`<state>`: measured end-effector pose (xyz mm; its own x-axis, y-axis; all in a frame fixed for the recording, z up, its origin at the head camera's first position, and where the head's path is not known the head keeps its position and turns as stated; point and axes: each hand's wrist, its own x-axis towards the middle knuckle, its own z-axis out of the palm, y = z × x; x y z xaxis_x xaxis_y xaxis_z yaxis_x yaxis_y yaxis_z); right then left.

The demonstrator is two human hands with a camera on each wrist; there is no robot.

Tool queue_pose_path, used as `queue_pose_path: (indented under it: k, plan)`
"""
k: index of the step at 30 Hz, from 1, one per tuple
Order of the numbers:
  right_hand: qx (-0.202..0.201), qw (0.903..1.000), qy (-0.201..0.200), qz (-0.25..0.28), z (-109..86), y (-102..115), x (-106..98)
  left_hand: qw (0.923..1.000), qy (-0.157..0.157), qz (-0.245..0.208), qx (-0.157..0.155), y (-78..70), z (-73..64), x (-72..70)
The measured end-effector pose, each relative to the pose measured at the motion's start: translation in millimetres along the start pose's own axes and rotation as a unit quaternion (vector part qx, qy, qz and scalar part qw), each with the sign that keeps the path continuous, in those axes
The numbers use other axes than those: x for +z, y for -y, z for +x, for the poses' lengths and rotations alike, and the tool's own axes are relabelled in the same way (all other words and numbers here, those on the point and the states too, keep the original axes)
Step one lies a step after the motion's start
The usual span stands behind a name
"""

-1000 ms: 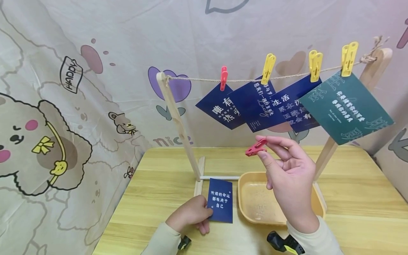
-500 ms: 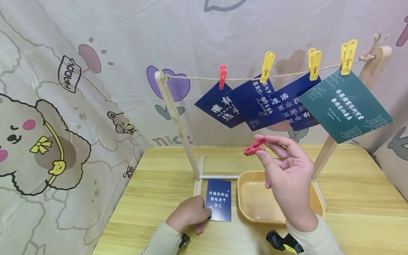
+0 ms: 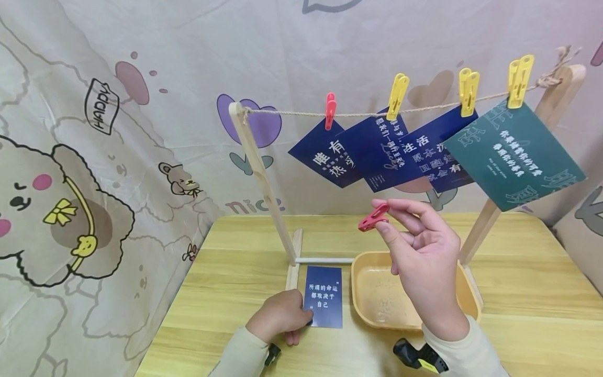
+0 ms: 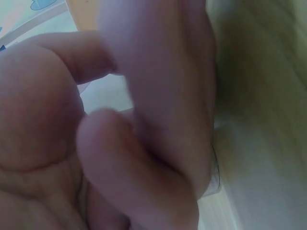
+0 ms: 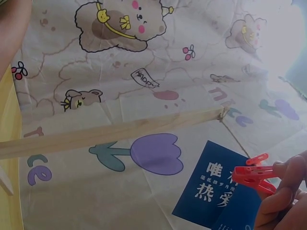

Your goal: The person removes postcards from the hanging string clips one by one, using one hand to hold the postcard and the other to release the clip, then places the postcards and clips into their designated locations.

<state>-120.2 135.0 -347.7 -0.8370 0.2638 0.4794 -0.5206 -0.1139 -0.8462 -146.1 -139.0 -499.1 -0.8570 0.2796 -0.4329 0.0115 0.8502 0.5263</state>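
Note:
Between thumb and fingertips my right hand (image 3: 426, 256) pinches a red clothespin (image 3: 374, 218), held in the air above the yellow tray. In the right wrist view the red clothespin (image 5: 254, 176) shows at the fingertips, with a hanging blue card behind it. Low over the table, my left hand (image 3: 281, 315) pinches a blue card with white writing (image 3: 324, 296) by its lower left edge, thumb on top. The left wrist view shows curled fingers (image 4: 153, 96) close up; the card is mostly hidden there.
A twine line (image 3: 301, 113) spans a wooden frame (image 3: 264, 183). From it hang several blue cards and a green card (image 3: 515, 157), held by a red clothespin (image 3: 330, 111) and yellow clothespins (image 3: 398, 97). The yellow tray (image 3: 360, 309) stands on the wooden table (image 3: 226, 262).
The right hand with the red clothespin has shifted very slightly left. The blue card in the left hand has moved slightly left and down. The hanging cards look the same.

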Motion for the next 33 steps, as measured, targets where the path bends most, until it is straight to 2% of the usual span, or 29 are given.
queue_pose_path:
  k: [9,15,21,28,30,33]
  plan:
    - [0.001,1.0,0.002,0.004,-0.1,0.5,1.5,0.9994,-0.007,0.034,0.005,-3.1,-0.6,0.1]
    - [0.001,1.0,0.008,0.0,-0.2,-0.1,1.7,0.9993,-0.008,0.034,0.009,-2.1,0.0,-0.4]
    - [0.009,0.9994,0.033,0.003,1.9,-3.0,0.9,0.9998,-0.003,0.021,0.006,-1.5,1.0,-1.4]
    - [-0.016,0.9993,0.034,-0.004,6.0,-6.5,-3.5,0.9999,0.002,0.013,0.004,-0.5,2.3,-1.6]
    - [-0.012,0.9992,0.035,-0.018,7.0,-6.5,-5.7,0.9999,0.003,0.012,0.003,0.0,2.6,-1.4]
    - [0.008,0.9964,0.047,-0.071,8.9,-7.0,-8.1,0.9999,0.004,0.011,0.002,0.4,2.9,-1.4]
